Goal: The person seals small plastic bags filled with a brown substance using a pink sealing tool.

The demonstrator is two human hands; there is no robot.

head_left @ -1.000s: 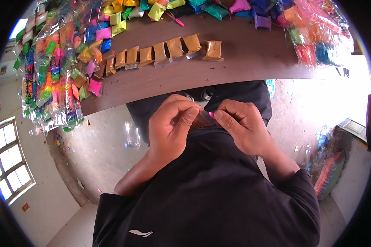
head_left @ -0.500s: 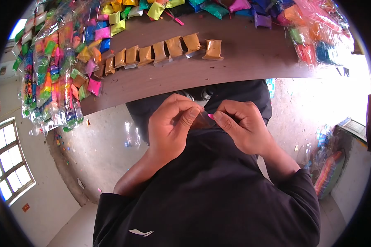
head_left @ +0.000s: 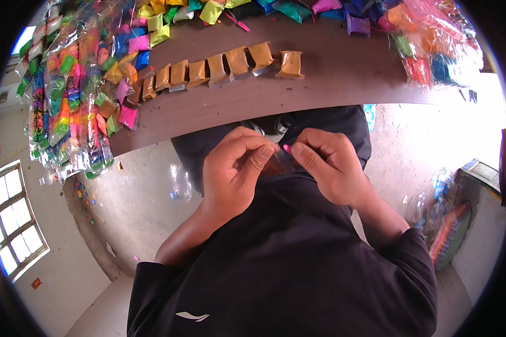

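Over my lap, just off the table's near edge, my left hand (head_left: pixel 239 165) pinches the edge of a clear plastic bag (head_left: pixel 281 163) between thumb and forefinger. My right hand (head_left: pixel 329 163) is closed on a small pink piece (head_left: pixel 287 149), its tip showing at the fingertips beside the bag. The bag looks see-through, and its contents are hard to make out. Beyond my hands, several brown wrapped packets (head_left: pixel 208 69) lie in a row on the table (head_left: pixel 343 78), with one packet (head_left: pixel 290 64) a little apart at the row's right end.
Clear bags of colourful packets (head_left: pixel 73 106) cover the table's left end. More coloured packets (head_left: pixel 212 11) line the far side, with a pink stick (head_left: pixel 240 23) near them. Other bags (head_left: pixel 433 45) lie at the right. Plastic wrap (head_left: pixel 180 182) is on the floor.
My right hand has moved up slightly with the pink piece, which is now nearer the left fingertips. My left hand has hardly moved and keeps its pinch.
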